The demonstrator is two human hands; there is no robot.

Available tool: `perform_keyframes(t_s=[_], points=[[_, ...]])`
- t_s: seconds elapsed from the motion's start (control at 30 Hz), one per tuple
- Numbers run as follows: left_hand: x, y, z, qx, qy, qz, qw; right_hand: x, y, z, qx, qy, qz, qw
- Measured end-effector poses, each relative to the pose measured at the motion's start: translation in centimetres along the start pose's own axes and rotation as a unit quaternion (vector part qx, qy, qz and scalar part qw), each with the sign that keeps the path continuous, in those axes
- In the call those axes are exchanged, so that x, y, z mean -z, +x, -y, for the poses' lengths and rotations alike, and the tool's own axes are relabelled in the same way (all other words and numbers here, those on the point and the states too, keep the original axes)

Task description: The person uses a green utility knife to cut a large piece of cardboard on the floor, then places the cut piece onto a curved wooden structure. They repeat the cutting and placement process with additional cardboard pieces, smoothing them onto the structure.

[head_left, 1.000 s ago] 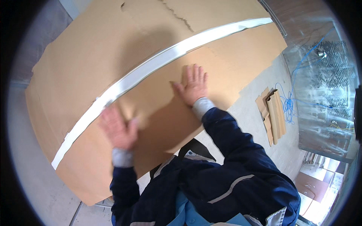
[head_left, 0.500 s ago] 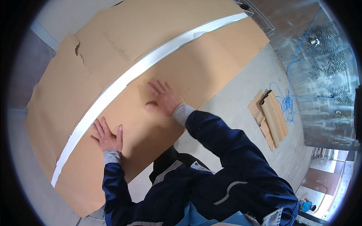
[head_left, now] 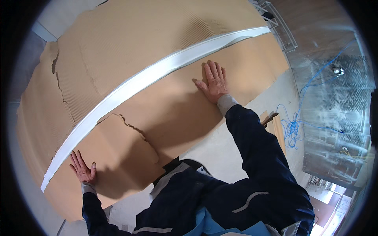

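Head view: a big torn cardboard sheet covers the floor, its white tape strip running diagonally from lower left to upper right. Both hands lie flat, fingers spread, grasping nothing: right hand just below the strip, left hand beside its lower end.

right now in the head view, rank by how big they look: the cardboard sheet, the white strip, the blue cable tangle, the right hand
1. cardboard sheet, fills most of the view
2. white strip, long but narrow
3. and 4. blue cable tangle and right hand look alike; the hand is nearer the camera, so unranked
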State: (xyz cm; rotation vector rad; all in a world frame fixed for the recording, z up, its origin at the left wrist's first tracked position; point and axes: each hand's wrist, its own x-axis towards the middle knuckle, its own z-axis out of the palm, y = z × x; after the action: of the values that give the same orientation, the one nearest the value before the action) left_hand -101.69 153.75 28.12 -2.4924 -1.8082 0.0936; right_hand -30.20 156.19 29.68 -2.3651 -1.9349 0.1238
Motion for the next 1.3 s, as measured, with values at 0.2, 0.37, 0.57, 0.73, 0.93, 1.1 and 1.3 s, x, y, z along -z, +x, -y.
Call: perform_keyframes(t_s=[0.2,0.37,0.57,0.73,0.93,1.1,1.3], points=[[6.3,6.1,-9.9,0.038,-0.023,0.043,0.998,-0.2,-0.2,-0.1,-0.008,0.033,0.006,0.999],[8.1,14.6,-35.1,-0.068,-0.138,0.013,0.988,-1.2,-0.2,-0.2,0.001,0.088,-0.019,0.996],[7.7,21.8,-50.8,0.065,-0.076,0.044,0.994,0.0,0.2,-4.7,0.104,0.166,-0.030,0.980],[5.7,21.7,-50.1,0.045,-0.056,0.009,0.997,2.5,5.8,-19.0,0.109,0.129,-0.068,0.983],[5.4,21.7,-49.7,0.053,-0.050,0.020,0.997,3.9,9.4,-29.0,0.079,0.058,0.016,0.995],[7.0,23.2,-55.0,0.121,-0.181,-0.011,0.976,3.6,9.5,-29.4,0.098,0.083,-0.015,0.992],[6.7,24.7,-61.9,0.069,-0.088,0.012,0.994,3.1,9.2,-29.7,0.100,0.101,-0.024,0.990]])
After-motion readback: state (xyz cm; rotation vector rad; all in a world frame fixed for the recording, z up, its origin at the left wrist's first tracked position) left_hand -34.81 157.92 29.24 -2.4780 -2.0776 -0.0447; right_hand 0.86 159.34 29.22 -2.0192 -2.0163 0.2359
